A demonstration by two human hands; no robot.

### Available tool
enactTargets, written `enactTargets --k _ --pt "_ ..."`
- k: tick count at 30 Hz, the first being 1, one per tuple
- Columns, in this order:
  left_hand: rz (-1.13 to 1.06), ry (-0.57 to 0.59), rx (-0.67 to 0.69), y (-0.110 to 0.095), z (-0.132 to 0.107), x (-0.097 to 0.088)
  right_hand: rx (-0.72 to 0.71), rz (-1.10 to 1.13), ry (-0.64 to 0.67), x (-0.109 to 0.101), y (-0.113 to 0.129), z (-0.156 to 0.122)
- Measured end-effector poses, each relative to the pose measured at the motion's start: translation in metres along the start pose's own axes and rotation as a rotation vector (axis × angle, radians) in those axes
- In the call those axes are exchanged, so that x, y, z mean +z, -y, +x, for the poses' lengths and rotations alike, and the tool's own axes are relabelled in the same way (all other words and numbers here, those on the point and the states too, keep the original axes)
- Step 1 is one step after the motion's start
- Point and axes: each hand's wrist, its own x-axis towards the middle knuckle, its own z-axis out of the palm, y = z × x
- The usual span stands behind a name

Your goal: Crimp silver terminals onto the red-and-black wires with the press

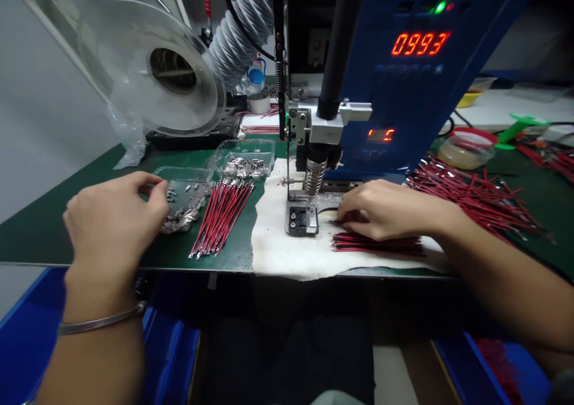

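Note:
My left hand hovers over a clear tray of small metal parts, its fingers pinched together; what they grip is too small to make out. My right hand lies on a white cloth, fingers curled onto a bundle of red and black wires beside a small metal fixture. The soldering head of a blue machine hangs just above that fixture. Another bundle of red wires lies between my hands.
A second clear tray of metal parts sits behind the first. A large pile of red wires spreads at the right, near a clear bowl. A transparent spool stands at the back left. Blue bins sit below the table edge.

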Motion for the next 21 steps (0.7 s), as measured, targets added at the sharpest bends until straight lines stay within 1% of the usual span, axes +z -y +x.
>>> enactTargets --k 2,4,6,8,11,14,17,19,21 --pt "0.023 0.117 -0.019 0.014 0.012 0.004 -0.006 0.011 -0.028 0.0 0.0 0.0" --pt "0.037 0.226 -0.007 0.022 0.023 0.011 -0.005 0.012 -0.039 -0.002 0.0 0.0" --pt "0.031 0.3 0.032 0.024 0.034 0.017 0.0 0.011 -0.028 -0.004 0.0 0.0" --pt "0.037 0.355 0.088 0.02 0.042 0.022 0.011 0.017 0.008 -0.006 0.0 0.001" --pt "0.079 0.388 0.14 0.011 0.051 0.026 0.019 0.045 0.074 -0.009 0.0 0.002" --pt "0.109 0.398 0.154 0.001 0.054 0.027 0.022 0.088 0.082 -0.008 -0.001 0.003" --pt "0.113 0.423 0.189 -0.004 0.055 0.028 0.001 0.135 0.06 -0.007 -0.002 0.002" --pt "0.11 0.435 0.203 -0.004 0.054 0.028 -0.032 0.171 0.02 -0.008 -0.002 0.002" --pt "0.111 0.418 0.206 -0.004 0.051 0.026 -0.059 0.203 -0.041 -0.009 -0.001 0.003"
